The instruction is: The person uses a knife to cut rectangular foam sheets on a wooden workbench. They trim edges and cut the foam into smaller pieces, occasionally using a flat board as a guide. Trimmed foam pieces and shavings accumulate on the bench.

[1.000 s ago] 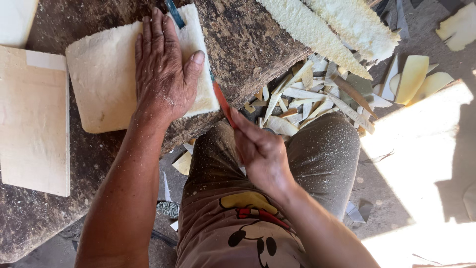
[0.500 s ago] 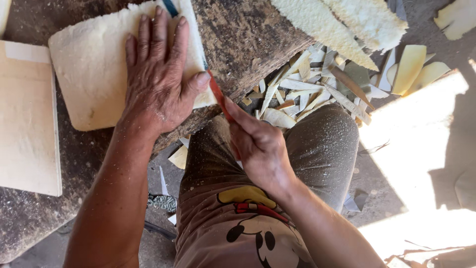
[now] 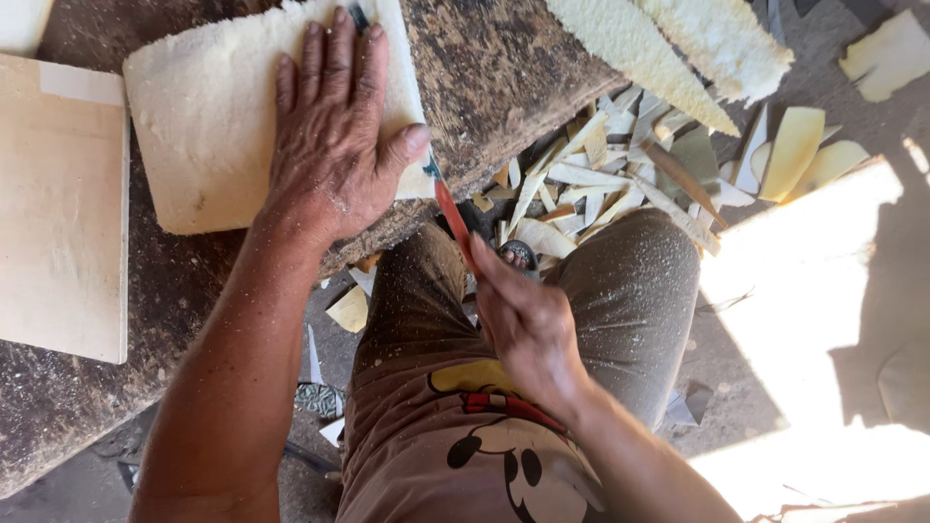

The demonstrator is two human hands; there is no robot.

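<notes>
foam slab (image 3: 213, 116), pale cream and roughly square with rounded corners, lies flat on the dark, worn wooden block (image 3: 494, 68), pinned under the left hand (image 3: 334, 145). that hand lies open and flat, fingers spread toward the slab's far edge, thumb stretched out along its near right corner; it presses rather than grips. just beyond the thumb tip, a knife with a red handle (image 3: 453, 218) runs along the slab's right edge, its dark blade showing again past the fingertips at the far edge. the right hand (image 3: 528, 324) is clenched around the lower end of the handle, nearer the body, above the lap in dusty grey-brown trousers (image 3: 630, 291).

left of the pressing hand, a smooth light wooden board (image 3: 58, 213) lies on the same block, just beside the slab. right of the knife hand, a heap of pale offcut strips (image 3: 591, 184) covers the ground below the block's edge. farther off on that side, two long tapered foam pieces (image 3: 678, 48) lie across the block's corner, and flat yellowish scraps (image 3: 799, 145) lie near a sunlit patch of floor. no package, label or sign shows.
</notes>
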